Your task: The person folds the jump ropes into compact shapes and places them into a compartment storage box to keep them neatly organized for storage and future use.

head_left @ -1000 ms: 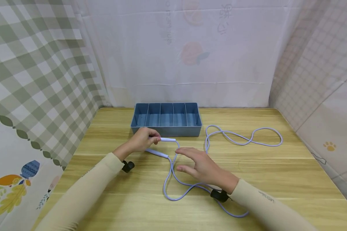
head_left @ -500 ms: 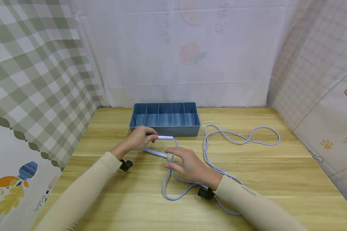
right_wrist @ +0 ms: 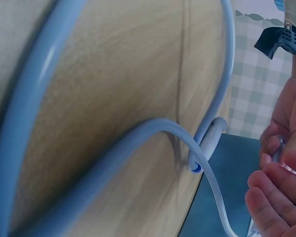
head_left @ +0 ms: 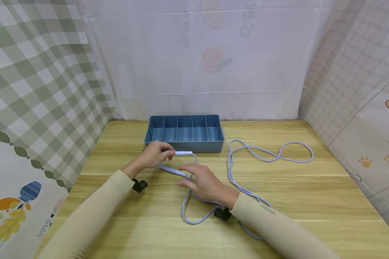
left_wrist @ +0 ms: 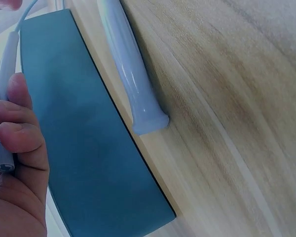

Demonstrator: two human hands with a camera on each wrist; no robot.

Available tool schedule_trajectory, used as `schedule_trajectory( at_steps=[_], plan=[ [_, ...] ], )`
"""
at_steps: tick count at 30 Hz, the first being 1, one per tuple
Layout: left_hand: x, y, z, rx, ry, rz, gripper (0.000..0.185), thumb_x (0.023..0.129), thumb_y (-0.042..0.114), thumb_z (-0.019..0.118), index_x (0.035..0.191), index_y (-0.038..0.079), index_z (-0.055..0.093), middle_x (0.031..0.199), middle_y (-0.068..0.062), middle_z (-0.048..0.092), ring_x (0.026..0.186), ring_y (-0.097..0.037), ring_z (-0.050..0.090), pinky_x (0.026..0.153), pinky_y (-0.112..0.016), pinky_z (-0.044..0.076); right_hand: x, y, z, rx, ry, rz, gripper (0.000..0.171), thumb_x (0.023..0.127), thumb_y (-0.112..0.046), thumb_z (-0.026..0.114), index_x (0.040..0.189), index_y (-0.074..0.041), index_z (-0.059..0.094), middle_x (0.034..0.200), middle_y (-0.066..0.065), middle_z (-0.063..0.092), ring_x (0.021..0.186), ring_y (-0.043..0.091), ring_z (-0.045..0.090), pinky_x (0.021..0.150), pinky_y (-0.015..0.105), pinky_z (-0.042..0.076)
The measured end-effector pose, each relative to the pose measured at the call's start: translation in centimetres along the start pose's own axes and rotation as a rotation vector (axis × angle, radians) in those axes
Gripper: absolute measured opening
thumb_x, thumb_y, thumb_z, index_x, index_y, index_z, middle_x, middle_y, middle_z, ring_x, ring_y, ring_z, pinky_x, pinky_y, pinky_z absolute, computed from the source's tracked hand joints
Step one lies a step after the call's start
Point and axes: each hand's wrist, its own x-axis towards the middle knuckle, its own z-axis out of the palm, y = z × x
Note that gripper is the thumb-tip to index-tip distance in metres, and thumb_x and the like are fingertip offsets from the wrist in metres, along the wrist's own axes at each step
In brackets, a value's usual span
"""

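A pale purple jump rope lies on the wooden table, its cord (head_left: 194, 223) looped in front of me and its two handles toward the box. My left hand (head_left: 153, 154) pinches one handle (head_left: 183, 153) between thumb and fingers; the handle's end sticks out past the palm in the left wrist view. The other handle (head_left: 171, 170) lies on the table just nearer to me, its flared end (left_wrist: 150, 123) showing from the left wrist. My right hand (head_left: 199, 181) hovers over the cord close to this second handle, thumb and fingers apart and nothing between them.
A blue-grey box (head_left: 197, 146) with several compartments stands behind the left hand. More cord (head_left: 293, 160) lies in loops at the right. Cloth hangs around the table: checked fabric (head_left: 42, 64) at the left, a white curtain (head_left: 181, 72) behind.
My right hand has moved left over the cord, toward the handles. My left hand still pinches the same handle and has shifted only slightly left.
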Motion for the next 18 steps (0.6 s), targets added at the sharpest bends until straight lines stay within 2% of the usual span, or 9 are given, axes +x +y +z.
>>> schedule_trajectory(
  at_steps=[10,18],
  plan=[
    [0.1,0.0,0.2,-0.02,-0.002,-0.017,0.019,0.103,0.017,0.064,0.1,0.001,0.075,0.084,-0.015,0.072,0.069,-0.016,0.054,0.062,-0.028,0.041,0.6,0.6,1.8,-0.047,0.004,-0.03,0.042,0.09,-0.02,0.082,0.124,0.0,0.068,0.12,0.011,0.072,0.114,0.022,0.066,0.097,0.037,0.053],
    [0.3,-0.1,0.3,-0.01,0.003,-0.009,0.019,0.103,0.017,0.065,0.099,0.002,0.075,0.084,-0.014,0.072,0.068,-0.016,0.053,0.06,-0.028,0.039,1.3,0.6,2.6,-0.087,-0.024,0.059,0.044,0.091,-0.023,0.081,0.126,0.0,0.067,0.121,0.011,0.071,0.116,0.024,0.065,0.099,0.039,0.052]
  ],
)
